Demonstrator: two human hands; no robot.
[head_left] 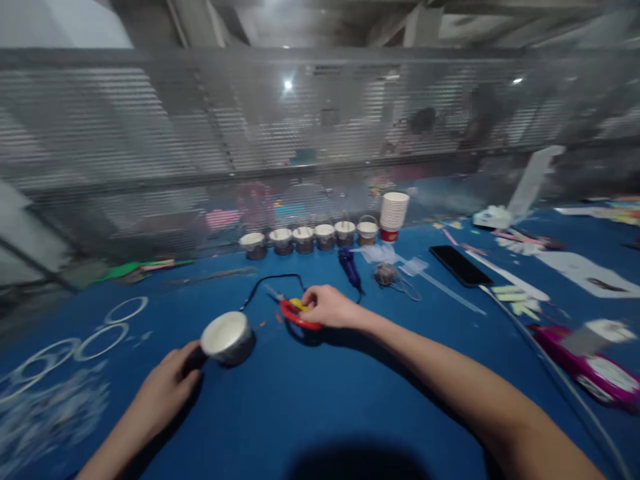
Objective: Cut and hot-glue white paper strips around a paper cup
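A small white paper cup (227,337) with a dark, patterned outside stands left of the middle of the table. My left hand (167,387) is at the cup's left side, thumb and forefinger apart, with a fingertip at or very near its wall. Further right, my right hand (327,307) is closed on the red and yellow handles of a pair of scissors (295,315). Their blurred blades point away to the upper left, and part of the handles is hidden by my fingers. A dark cord (270,277) runs behind the scissors.
Several small cups (303,240) line the back beside a stack of paper cups (394,217). A blue glue gun (349,267), a ball of twine (386,274) and a phone (461,265) lie right of centre. White rings (103,341) are at left, a magenta toy car (593,367) at right.
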